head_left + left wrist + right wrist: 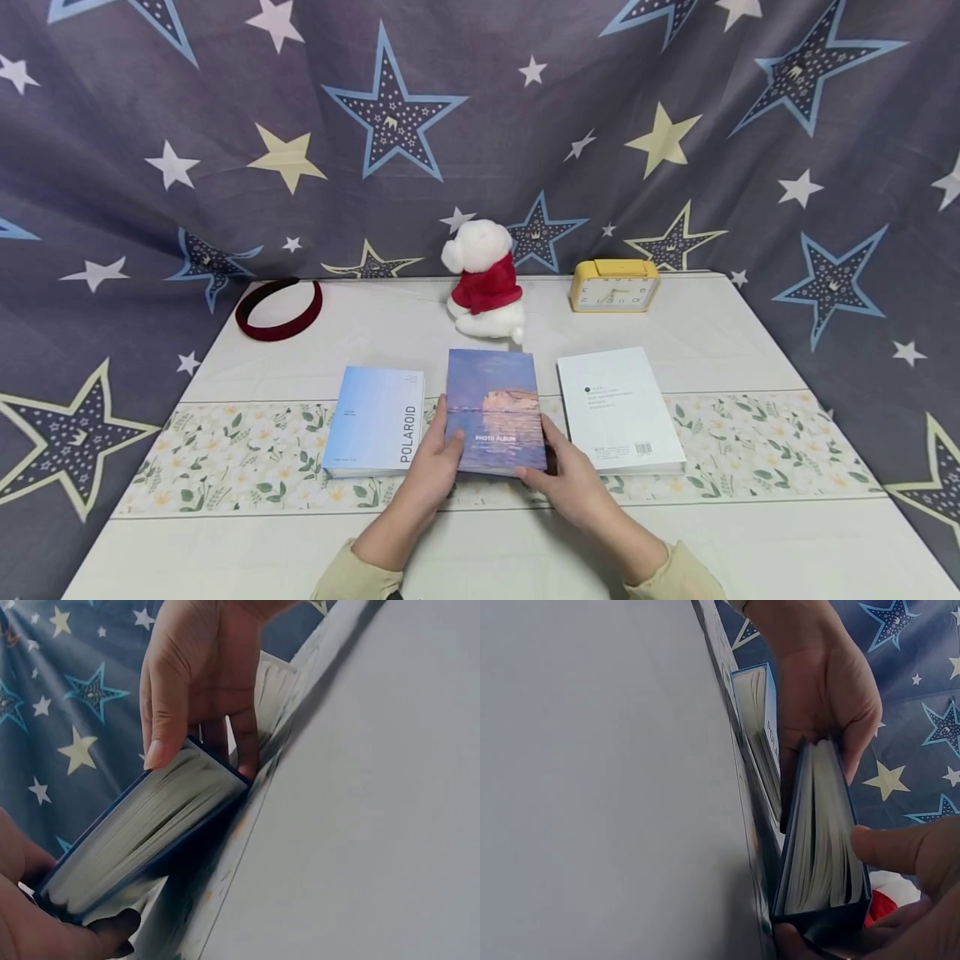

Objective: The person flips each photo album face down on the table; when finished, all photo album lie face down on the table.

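Both hands hold a thick photo album [495, 400] by its opposite sides, its cover showing a painted sea cliff and the words PHOTO ALBUM. On the left edge, my left hand [433, 457] grips it with the thumb over the cover. My right hand [573, 477] grips the lower right corner. From the left wrist view, the album's dark blue boards and page edges [150, 817] show, with the near side tilted over the table. A pale blue album [375, 421] marked POLAROID lies to the left, and a white book [621, 410] to the right.
Behind the album sits a white plush dog [487, 279] in a red top. A dark red headband [279, 333] lies at the back left, and a yellow clock [615, 287] stands at the back right. A floral strip [240, 458] crosses the white table. Star-patterned cloth hangs behind.
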Demonstrator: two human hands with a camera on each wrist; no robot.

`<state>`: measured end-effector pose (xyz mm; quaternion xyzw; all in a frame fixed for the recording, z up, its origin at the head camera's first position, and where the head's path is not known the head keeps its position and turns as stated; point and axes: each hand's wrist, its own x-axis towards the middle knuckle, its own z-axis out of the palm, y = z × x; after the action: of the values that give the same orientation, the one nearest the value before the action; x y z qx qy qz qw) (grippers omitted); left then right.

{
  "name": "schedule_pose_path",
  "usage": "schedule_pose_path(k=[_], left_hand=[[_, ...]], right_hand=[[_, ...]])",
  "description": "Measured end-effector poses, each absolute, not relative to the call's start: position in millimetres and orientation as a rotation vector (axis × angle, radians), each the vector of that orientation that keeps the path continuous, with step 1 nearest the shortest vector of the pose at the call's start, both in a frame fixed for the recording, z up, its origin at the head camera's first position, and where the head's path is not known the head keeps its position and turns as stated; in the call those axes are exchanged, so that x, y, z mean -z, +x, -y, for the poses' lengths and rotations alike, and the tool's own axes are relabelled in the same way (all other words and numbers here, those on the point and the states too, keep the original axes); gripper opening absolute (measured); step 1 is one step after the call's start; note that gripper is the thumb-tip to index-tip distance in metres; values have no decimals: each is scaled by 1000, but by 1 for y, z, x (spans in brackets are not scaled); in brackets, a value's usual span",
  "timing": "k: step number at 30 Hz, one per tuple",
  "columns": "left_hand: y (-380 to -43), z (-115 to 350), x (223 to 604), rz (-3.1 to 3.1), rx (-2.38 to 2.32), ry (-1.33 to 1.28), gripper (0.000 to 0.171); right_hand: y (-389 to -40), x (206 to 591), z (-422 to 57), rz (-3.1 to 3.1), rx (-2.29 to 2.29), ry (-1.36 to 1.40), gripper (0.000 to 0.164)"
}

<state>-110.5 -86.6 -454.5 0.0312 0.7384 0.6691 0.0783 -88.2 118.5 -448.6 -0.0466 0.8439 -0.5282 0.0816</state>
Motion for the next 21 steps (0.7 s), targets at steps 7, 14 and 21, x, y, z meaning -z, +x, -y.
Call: schedule_pose_path(k=[7,14,21], left_hand=[[-112,86,462,-2411,-1787,99,71],[-111,86,463,-2669,-1437,206,68],[-108,87,460,-2756,-1275,257,59]], right_hand=[[-88,447,-118,-2651,1427,-231,79],[-88,447,-116,-2720,1377,-335,75],[-87,446,-115,-2766,1313,-368,68]])
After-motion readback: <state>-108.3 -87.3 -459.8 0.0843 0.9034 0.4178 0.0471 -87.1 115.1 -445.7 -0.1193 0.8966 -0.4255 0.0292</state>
